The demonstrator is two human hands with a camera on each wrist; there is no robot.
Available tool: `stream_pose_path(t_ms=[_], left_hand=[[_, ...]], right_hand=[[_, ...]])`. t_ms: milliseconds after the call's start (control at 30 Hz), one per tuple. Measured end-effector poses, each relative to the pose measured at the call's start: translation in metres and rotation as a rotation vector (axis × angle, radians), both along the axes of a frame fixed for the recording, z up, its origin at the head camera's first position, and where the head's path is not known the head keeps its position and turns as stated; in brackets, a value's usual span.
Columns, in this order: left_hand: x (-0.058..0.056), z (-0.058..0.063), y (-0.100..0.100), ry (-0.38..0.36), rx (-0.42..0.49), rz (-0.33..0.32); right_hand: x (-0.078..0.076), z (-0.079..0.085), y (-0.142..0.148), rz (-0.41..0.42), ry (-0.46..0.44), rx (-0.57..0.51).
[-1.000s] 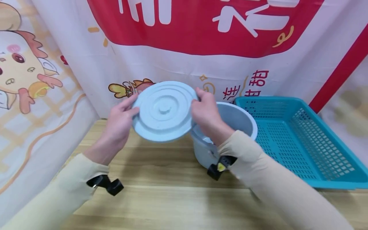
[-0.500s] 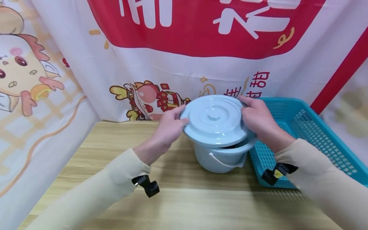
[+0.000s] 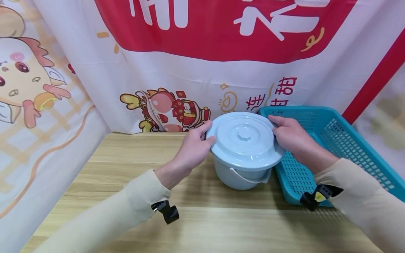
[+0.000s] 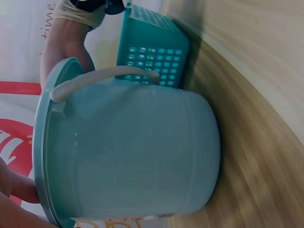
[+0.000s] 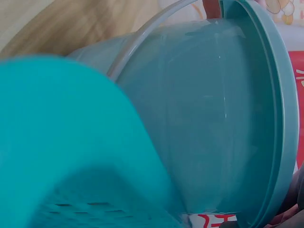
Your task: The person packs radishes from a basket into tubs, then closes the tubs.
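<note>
A light blue round lid point(image 3: 250, 151) with a small raised knob lies over the mouth of a light blue bucket point(image 3: 232, 179), hiding the inside. My left hand point(image 3: 192, 149) pinches the lid's left edge, thumb on top. At the opposite edge, my right hand point(image 3: 292, 135) holds the lid, its fingers partly out of sight. The bucket's white carrying handle point(image 4: 102, 76) hangs down along its side. From the left wrist, the lid's rim point(image 4: 42, 156) appears against the top of the upright bucket point(image 4: 137, 152).
Right beside the bucket stands a teal perforated plastic basket point(image 3: 357, 158), close to my right forearm. Both stand on a wooden table point(image 3: 133, 161). A printed cloth point(image 3: 177, 66) hangs along the back.
Both hands have carried the lid rightward from beside the bucket and lowered it onto the bucket's top. Half a second ago a gap showed at the front right; now the lid covers the mouth.
</note>
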State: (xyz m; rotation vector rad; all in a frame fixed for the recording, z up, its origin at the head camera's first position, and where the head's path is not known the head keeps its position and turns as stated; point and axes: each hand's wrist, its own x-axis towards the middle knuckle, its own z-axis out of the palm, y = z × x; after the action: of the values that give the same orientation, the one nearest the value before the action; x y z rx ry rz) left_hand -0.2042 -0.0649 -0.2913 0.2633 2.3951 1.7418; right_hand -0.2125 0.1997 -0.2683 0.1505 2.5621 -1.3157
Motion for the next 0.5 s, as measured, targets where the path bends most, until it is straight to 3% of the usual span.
stream_pose_path(t_ms=[167, 267, 333, 500], left_hand=[[0.001, -0.002, -0.004, 0.044, -0.062, -0.008], [-0.002, -0.002, -0.008, 0.112, -0.161, -0.044], [-0.006, -0.001, -0.012, 0.19, -0.259, -0.07], [-0.018, 0.004, -0.026, 0.387, -0.611, -0.095]], right_hand=[[0.002, -0.001, 0.003, 0.033, -0.004, 0.011], [0.002, 0.0, 0.008, 0.068, -0.003, 0.058], [0.0, 0.001, 0.012, 0.101, 0.019, 0.142], [-0.005, 0.003, 0.025, 0.167, 0.173, 0.503]])
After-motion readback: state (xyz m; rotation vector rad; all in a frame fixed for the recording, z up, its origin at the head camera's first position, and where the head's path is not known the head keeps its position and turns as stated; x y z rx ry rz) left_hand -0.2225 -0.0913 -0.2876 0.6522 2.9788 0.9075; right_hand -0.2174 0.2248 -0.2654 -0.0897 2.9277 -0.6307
